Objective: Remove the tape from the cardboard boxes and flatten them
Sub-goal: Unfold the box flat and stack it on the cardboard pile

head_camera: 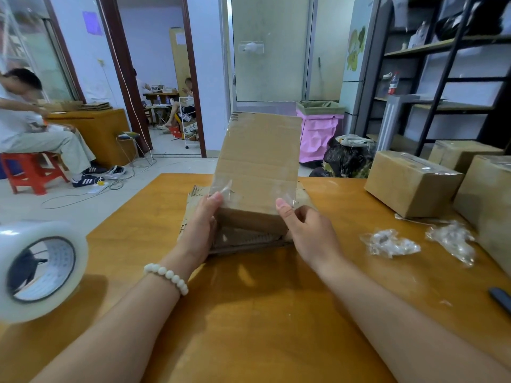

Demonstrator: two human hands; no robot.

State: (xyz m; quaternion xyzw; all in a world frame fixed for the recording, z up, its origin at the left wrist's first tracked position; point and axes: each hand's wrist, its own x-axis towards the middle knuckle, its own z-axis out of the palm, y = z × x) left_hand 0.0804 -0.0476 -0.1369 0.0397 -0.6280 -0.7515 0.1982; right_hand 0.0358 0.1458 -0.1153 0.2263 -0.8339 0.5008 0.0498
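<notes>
- Head view, hands: the left hand [200, 225] grips the lower left edge of the cardboard box [260, 150]. Its thumb lies on the front face and its fingers are curled behind. The right hand [308, 230] is curled at the lower right corner, where thumb and forefinger seem to pinch a loose end of clear tape [289, 196].
- Head view, the box: it stands tilted away from the person, and its open bottom end rests on flattened cardboard [193, 201] at the middle of the table [262, 313]. A second lifted flap of tape shows just beside the left thumb.
- Head view, surroundings: two crumpled tape wads [390, 244] lie to the right. Sealed boxes [412, 183] wait beyond them at the far right, and a tape roll [38, 269] sits at the near left edge.
- The step in hand, as I judge it, is peeling the tape off this box:
  - The left hand should keep the box braced against the pile so it does not slide toward the pull.
  - The pull should run low and along the strip, not straight outward, so the film comes off in one piece.
  - A slow, steady draw looks wise, since clear tape splits easily and tears the paper face.
  - Collapsing the box can wait until both lifted ends are off.
</notes>
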